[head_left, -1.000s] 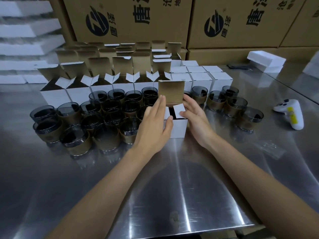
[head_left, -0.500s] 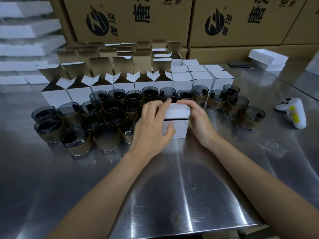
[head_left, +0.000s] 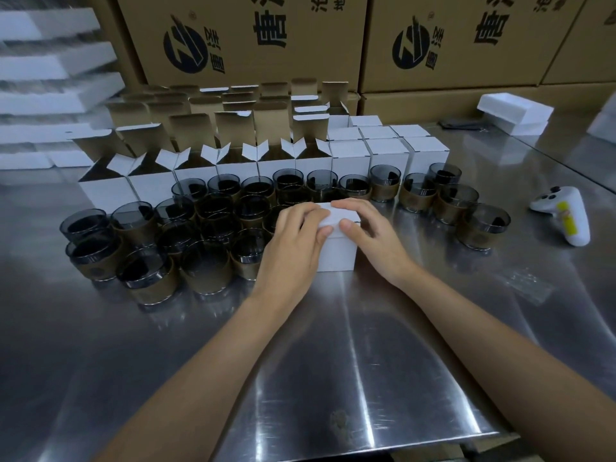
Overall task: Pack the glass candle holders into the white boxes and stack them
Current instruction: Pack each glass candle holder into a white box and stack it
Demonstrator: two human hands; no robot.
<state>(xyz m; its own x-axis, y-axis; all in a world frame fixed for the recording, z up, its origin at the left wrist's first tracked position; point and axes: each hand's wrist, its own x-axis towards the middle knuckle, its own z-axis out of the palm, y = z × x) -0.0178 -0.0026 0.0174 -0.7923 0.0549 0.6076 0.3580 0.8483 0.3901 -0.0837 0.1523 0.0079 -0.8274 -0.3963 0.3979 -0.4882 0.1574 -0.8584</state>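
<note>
A small white box [head_left: 337, 253] stands on the steel table in front of me, its lid folded down. My left hand [head_left: 295, 243] grips its left side, fingers curled over the top and thumb on the front edge. My right hand [head_left: 368, 233] holds the right side, fingers on the lid, thumb at the front top edge. Several dark glass candle holders [head_left: 203, 261] with tan sleeves crowd the table to the left and behind; more candle holders [head_left: 458, 203] stand at the right. Rows of open white boxes [head_left: 150, 190] line up behind them, with closed white boxes [head_left: 386, 155] at their right end.
Big brown cartons [head_left: 450, 45] form a wall at the back. A white handheld controller [head_left: 566, 218] lies at right, a flat white tray [head_left: 515, 110] farther back. White foam sheets [head_left: 50, 78] pile up at left. The table's front edge [head_left: 400, 441] is near me.
The box's tan lid stood upright a second ago. Both hands folded it down, and now it lies flat with my fingers pressing on top.
</note>
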